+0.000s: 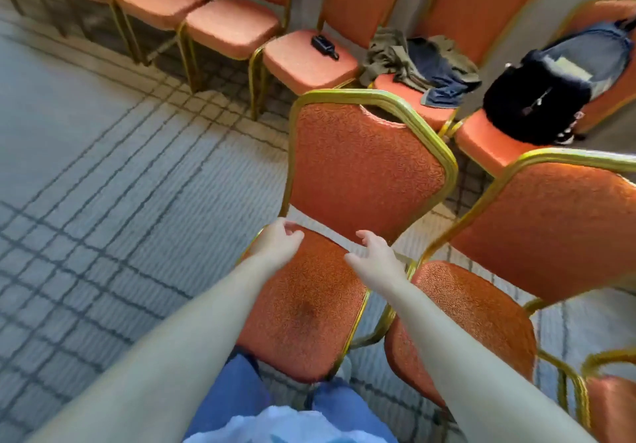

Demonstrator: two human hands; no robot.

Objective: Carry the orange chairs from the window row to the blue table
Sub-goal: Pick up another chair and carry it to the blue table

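An orange padded chair (364,167) with a gold metal frame stands right in front of me, its seat toward me and its backrest upright. My left hand (278,241) hovers over the back left corner of the seat, fingers loosely curled and holding nothing. My right hand (373,253) reaches over the back right of the seat, fingers relaxed, just below the backrest. Neither hand grips the chair. A second orange chair (537,222) stands close beside it on the right. The blue table is not in view.
A row of orange chairs (230,26) runs along the back. One seat holds a small black device (324,47), another a heap of clothes (423,60), another a black backpack (547,95). Patterned grey carpet (103,184) spreads to the left.
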